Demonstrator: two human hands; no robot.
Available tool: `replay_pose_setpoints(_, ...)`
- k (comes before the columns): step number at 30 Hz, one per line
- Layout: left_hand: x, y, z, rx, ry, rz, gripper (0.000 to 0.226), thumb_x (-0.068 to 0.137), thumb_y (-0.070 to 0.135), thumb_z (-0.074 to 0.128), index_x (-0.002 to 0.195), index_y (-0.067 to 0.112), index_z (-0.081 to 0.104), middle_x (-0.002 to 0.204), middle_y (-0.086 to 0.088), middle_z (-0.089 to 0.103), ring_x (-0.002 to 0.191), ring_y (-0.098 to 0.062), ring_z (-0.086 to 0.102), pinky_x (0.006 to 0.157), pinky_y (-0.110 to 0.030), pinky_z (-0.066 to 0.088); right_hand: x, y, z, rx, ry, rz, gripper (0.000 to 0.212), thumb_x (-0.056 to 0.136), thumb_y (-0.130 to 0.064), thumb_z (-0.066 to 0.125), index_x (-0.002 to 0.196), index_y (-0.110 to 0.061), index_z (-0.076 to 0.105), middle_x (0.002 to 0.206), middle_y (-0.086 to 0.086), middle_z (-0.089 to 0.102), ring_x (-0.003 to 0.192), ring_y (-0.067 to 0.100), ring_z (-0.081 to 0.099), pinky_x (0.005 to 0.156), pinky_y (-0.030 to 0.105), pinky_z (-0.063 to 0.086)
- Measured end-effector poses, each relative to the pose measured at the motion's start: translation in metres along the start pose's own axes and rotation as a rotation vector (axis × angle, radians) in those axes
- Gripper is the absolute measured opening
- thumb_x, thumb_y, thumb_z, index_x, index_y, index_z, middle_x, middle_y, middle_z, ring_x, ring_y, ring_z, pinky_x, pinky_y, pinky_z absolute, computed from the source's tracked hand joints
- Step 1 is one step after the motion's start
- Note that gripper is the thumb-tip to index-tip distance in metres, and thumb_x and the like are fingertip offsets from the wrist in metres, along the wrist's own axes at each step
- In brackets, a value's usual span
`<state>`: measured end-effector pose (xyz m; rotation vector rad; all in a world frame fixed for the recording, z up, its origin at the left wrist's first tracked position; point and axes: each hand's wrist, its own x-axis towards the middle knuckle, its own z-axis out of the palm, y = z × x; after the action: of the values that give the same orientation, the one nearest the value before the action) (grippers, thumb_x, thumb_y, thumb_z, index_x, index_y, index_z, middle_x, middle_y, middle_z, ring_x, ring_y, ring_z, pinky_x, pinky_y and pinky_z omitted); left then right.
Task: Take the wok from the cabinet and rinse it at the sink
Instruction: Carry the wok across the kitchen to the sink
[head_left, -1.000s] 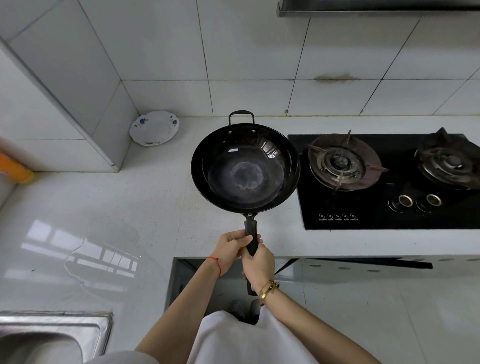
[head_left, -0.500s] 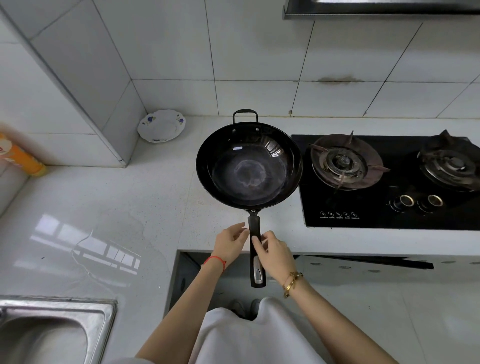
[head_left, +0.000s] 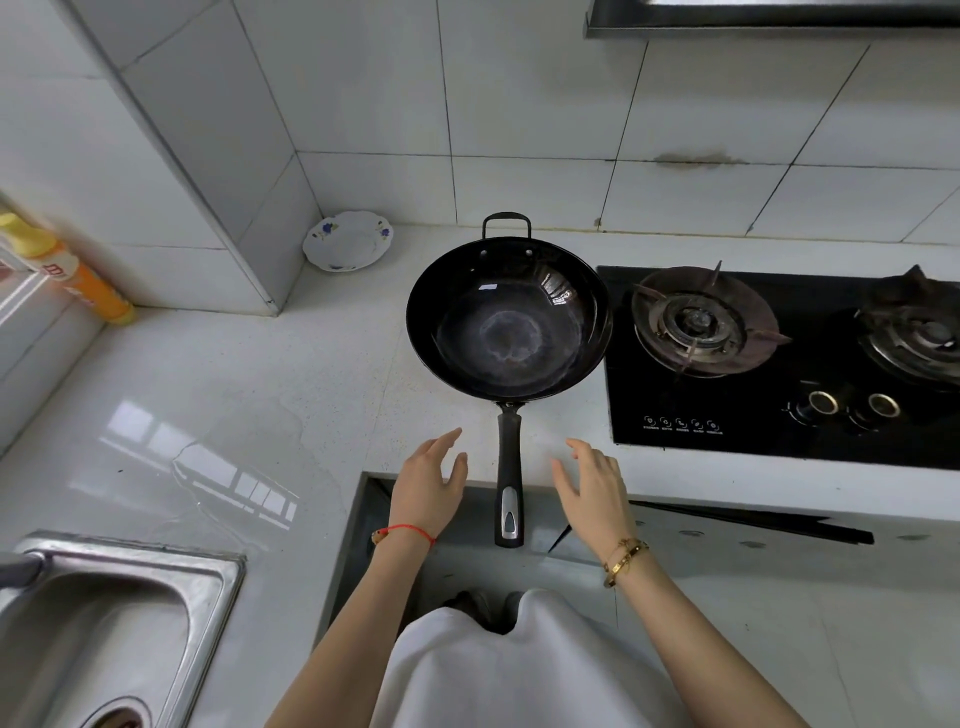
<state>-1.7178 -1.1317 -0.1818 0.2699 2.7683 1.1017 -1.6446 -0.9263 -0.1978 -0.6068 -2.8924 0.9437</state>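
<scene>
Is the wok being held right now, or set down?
Set down. The wok sits on the counter; left hand and right hand are open beside its handle, touching nothing.

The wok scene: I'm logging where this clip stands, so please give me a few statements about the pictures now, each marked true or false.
1. The wok rests on the white countertop beside the gas stove. True.
2. The right hand grips the wok's long handle. False: both it and the left hand are open on either side of the handle, not touching it.
3. The wok sits in the sink. False: the sink is at lower left, apart from the wok.
4. A small floral plate lies in the corner by the tiled wall. True.
5. The wok holds food. False: it looks empty, with a pale ring mark on its bottom.
</scene>
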Motion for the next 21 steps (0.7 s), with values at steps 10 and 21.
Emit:
replay_pose_setpoints(10,-0.013,0.003,0.009,0.037,0.052,-0.042,0.041,0.098,0.026,0.052,0.138,0.019,0.052,0.133,-0.002,0.061,0.118,-0.018,0.06,0.099,-0.035,0.052,-0.004,0.013,-0.012,0.012,0.008,-0.03,0.046,0.098,-0.04,0.043,0.135,-0.014,0.048,0.132,0.003,0.057,0.125,0.02,0.045,0.101,0.035,0.042)
replay_pose_setpoints(21,-0.007,0.004,0.006,0.088,0.022,-0.055,0.039,0.098,0.027,0.051,0.136,0.018,0.054,0.134,-0.003,0.06,0.117,-0.02,0.061,0.1,-0.036,0.051,0.002,0.004,-0.014,0.022,0.015,-0.023,0.044,0.099,-0.039,0.042,0.134,-0.014,0.049,0.134,0.003,0.056,0.127,0.02,0.044,0.104,0.036,0.04)
